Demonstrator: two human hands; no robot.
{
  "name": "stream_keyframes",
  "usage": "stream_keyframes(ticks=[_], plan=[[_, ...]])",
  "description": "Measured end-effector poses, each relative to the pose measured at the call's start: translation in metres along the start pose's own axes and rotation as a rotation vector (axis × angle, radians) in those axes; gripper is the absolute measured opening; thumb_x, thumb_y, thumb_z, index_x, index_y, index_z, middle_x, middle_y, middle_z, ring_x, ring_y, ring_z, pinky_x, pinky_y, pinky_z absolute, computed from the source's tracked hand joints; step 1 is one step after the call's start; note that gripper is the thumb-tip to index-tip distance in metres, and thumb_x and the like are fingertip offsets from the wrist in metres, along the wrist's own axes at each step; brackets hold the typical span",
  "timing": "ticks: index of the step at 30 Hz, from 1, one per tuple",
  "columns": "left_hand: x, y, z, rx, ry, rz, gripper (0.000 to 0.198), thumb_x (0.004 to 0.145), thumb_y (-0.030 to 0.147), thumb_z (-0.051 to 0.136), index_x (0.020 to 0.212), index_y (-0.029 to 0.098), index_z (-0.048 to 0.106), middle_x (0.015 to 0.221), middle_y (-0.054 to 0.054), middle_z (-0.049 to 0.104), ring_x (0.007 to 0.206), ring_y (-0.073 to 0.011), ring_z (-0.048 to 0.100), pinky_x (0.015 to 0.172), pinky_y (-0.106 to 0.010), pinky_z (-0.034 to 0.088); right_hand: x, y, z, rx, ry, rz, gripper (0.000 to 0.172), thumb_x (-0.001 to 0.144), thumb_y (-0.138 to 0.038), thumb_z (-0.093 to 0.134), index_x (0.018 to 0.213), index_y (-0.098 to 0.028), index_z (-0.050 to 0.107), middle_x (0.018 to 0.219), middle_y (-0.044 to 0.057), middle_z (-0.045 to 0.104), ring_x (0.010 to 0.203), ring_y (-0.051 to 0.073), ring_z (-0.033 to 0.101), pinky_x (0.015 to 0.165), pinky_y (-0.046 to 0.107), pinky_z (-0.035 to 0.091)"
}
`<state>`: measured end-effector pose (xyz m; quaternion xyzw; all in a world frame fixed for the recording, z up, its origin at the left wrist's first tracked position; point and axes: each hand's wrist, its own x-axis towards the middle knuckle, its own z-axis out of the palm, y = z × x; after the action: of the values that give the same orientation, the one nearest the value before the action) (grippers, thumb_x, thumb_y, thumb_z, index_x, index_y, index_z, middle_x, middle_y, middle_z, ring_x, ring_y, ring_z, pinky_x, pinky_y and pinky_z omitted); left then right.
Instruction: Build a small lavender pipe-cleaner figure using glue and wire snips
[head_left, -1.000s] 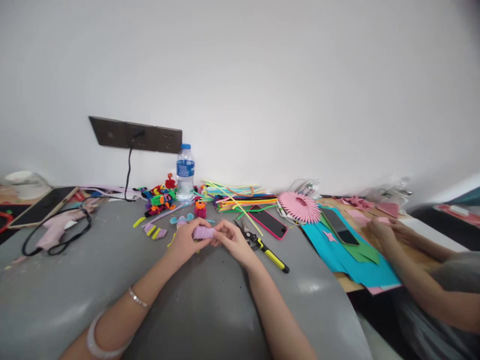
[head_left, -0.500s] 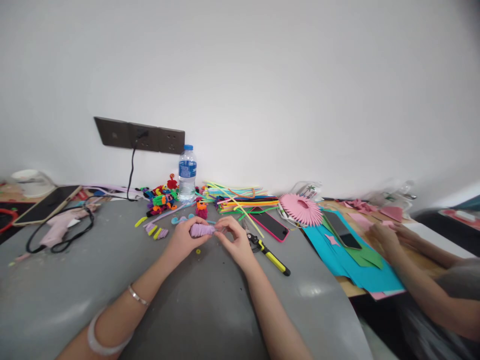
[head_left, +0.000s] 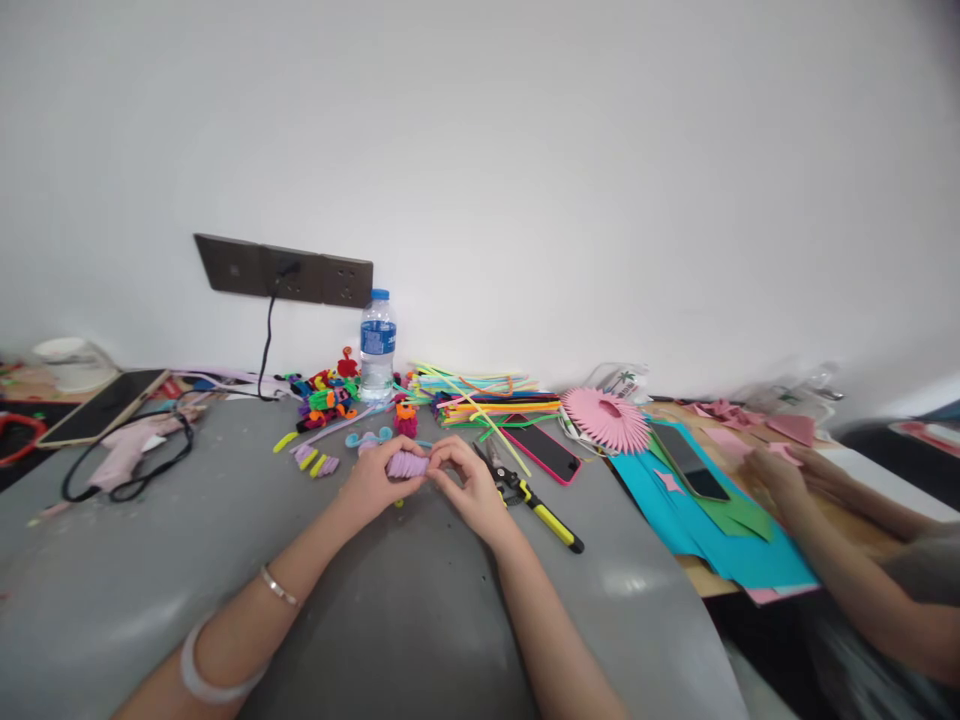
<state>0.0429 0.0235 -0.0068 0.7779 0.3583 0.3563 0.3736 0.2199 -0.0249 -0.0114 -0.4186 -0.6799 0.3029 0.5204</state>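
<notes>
Grey rounded desk [head_left: 420, 620] carrying everything. Teal paper sheets [head_left: 675, 520] lying at desk's right edge, another person's hand [head_left: 776, 478] resting near them. Loose pile of multicoloured pipe cleaners [head_left: 487, 400] sitting at back by wall, clear plastic water bottle [head_left: 377, 345] standing upright just left of it. Left hand [head_left: 373, 485] curling closed around lilac coiled pipe-cleaner bundle [head_left: 407, 464], bundle sitting between both hands at desk centre. Right hand [head_left: 472, 485] pinching bundle's right end, fingers nearly closed. Yellow-handled cutters [head_left: 536, 505] lying just right of right hand.
</notes>
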Motion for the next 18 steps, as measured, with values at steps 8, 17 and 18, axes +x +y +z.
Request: stream_keyframes(ticks=[8,17,18], plan=[[0.003,-0.003,-0.003,0.009,0.056,0.029,0.017,0.072,0.027,0.069,0.088,0.021,0.065,0.085,0.000,0.073,0.076,-0.0192,0.065,0.071,-0.029,0.049,0.002,-0.001,-0.004,-0.062,0.037,-0.070,0.009,0.092,-0.029,0.059,0.089,-0.021,0.062,0.096,0.007,0.062,0.092,0.019,0.060,0.079,0.031,0.048],[0.002,0.000,-0.014,-0.063,0.165,0.037,0.018,0.074,0.028,0.069,0.090,0.020,0.065,0.089,-0.002,0.073,0.081,-0.0192,0.066,0.075,-0.029,0.050,0.010,-0.019,-0.003,-0.240,0.081,-0.188,0.010,0.091,-0.024,0.062,0.100,-0.023,0.067,0.103,0.009,0.064,0.100,0.023,0.061,0.085,0.037,0.050],[0.001,0.002,-0.014,-0.081,0.163,0.033,0.018,0.074,0.027,0.069,0.090,0.020,0.065,0.088,-0.001,0.073,0.080,-0.0191,0.066,0.074,-0.029,0.050,0.011,-0.023,-0.001,-0.266,0.055,-0.202,0.010,0.091,-0.023,0.062,0.100,-0.023,0.068,0.104,0.009,0.064,0.101,0.023,0.061,0.087,0.038,0.049]])
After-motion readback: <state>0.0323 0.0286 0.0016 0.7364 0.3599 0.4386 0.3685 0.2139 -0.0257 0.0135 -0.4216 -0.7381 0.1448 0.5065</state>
